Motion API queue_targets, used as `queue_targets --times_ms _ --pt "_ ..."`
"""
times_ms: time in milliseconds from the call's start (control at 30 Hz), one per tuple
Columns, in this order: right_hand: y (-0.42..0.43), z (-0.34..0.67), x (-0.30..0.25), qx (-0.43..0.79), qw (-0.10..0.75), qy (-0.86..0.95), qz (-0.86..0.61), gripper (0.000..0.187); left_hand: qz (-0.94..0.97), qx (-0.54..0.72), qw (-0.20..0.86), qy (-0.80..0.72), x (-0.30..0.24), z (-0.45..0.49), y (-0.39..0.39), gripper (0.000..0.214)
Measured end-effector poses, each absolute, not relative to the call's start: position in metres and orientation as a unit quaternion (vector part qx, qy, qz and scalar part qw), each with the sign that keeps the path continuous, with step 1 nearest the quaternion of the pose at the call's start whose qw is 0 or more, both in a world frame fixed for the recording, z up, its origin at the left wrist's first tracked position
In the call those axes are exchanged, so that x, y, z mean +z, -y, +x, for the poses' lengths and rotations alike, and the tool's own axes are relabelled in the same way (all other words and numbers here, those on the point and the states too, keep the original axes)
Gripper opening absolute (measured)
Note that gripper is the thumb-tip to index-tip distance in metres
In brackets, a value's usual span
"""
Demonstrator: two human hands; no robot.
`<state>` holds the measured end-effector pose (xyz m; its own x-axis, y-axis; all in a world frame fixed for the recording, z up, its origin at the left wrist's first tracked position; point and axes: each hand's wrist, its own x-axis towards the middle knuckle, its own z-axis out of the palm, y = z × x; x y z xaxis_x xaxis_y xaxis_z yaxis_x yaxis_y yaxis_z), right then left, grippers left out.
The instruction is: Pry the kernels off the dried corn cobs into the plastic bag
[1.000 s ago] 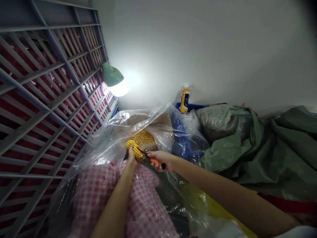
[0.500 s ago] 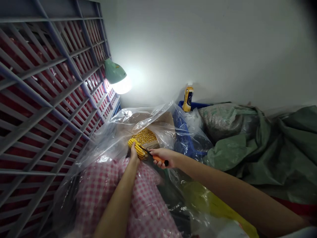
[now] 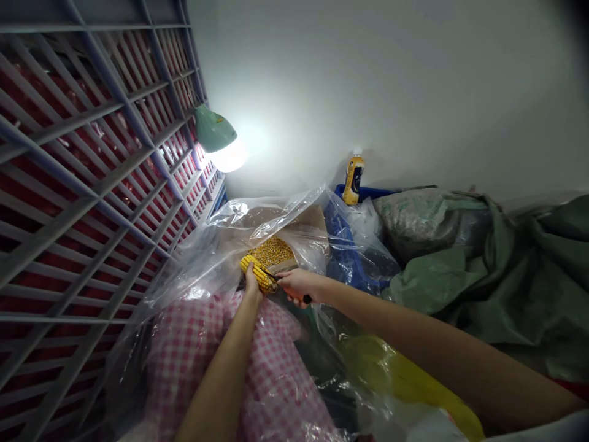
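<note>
My left hand [image 3: 252,283] is closed around a yellow corn cob [image 3: 258,274], tilted with its far end up to the left. In my right hand [image 3: 301,286] is a screwdriver [image 3: 307,299] with an orange and black handle, mostly covered by the fingers. Its dark shaft lies along the cob's upper right side; whether the tip is dug between the kernels is too small to tell. Just beyond the cob, loose corn kernels [image 3: 272,250] lie in a cardboard box [image 3: 315,221] lined with clear plastic [image 3: 207,245].
A slatted plastic crate [image 3: 96,153] rises at left, with a lit bulb lamp [image 3: 216,132] hanging from it. A yellow bottle [image 3: 353,179] stands at a blue basket [image 3: 345,245]. Green cloth [image 3: 460,276] and a filled bag [image 3: 414,215] lie right. Pink checked cloth [image 3: 184,344] covers my legs.
My right hand has shifted slightly up and turned, so less of the orange handle shows. The shaft now lies higher along the cob. The whole view has moved slightly.
</note>
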<state>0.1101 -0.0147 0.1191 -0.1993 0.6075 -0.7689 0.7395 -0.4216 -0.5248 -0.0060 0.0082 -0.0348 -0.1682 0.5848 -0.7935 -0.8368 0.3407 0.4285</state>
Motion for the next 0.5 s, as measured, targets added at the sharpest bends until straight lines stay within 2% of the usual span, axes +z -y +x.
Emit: queue_targets --times_ms 167,367,500 --pt "0.042 0.103 0.112 -0.423 0.079 -0.665 0.61 0.051 -0.117 0.567 0.635 -0.511 -0.034 -0.006 -0.008 0.035" --pt "0.022 0.106 0.109 -0.425 0.101 -0.684 0.585 0.034 -0.123 0.562 0.637 -0.513 -0.034 -0.008 -0.008 0.032" --pt "0.021 0.105 0.112 -0.408 0.101 -0.693 0.585 0.033 -0.131 0.564 0.631 -0.516 -0.034 -0.007 -0.009 0.03"
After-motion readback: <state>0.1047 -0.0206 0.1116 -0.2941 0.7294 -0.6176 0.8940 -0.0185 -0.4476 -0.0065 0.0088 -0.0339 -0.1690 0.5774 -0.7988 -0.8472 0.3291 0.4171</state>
